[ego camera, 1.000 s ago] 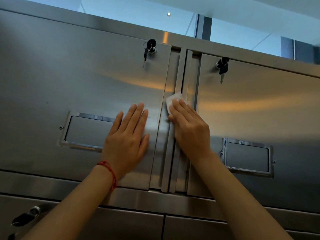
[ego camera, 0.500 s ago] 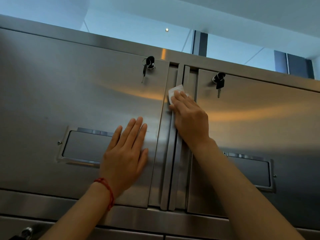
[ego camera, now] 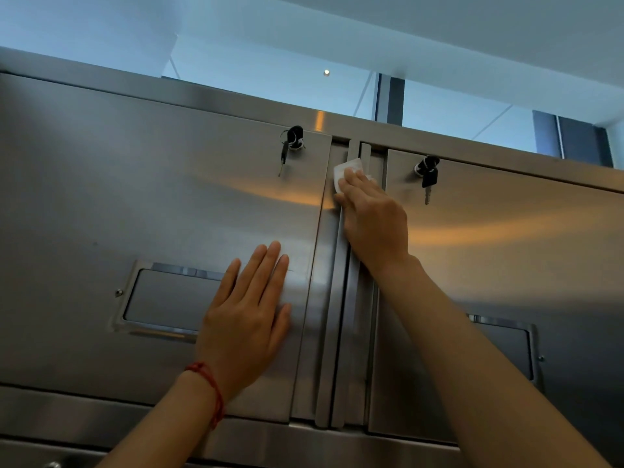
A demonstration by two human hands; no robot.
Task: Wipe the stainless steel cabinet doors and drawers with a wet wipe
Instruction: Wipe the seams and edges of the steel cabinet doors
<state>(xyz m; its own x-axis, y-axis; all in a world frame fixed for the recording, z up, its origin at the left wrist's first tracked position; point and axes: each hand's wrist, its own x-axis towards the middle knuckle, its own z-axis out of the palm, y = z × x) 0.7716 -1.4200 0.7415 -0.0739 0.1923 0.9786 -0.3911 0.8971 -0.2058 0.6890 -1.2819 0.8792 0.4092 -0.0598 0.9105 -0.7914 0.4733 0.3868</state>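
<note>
Two stainless steel cabinet doors fill the view: a left door (ego camera: 152, 211) and a right door (ego camera: 506, 238), meeting at vertical edge strips (ego camera: 341, 332) in the middle. My right hand (ego camera: 374, 221) presses a white wet wipe (ego camera: 347, 170) with straight fingers against the upper part of those strips, just below the cabinet's top rail. Most of the wipe is hidden under the fingers. My left hand (ego camera: 250, 315) lies flat on the left door beside the strips, fingers straight, with a red string on the wrist.
Keys hang from a lock on each door, on the left (ego camera: 292, 143) and on the right (ego camera: 427, 173). Each door has a recessed label frame, left (ego camera: 162, 298) and right (ego camera: 506, 342). A horizontal rail (ego camera: 101, 420) runs below the doors.
My right hand has slid the wipe upward along the centre strips, from mid-height to near the top rail. My left hand has stayed flat on the left door. The view has tilted upward.
</note>
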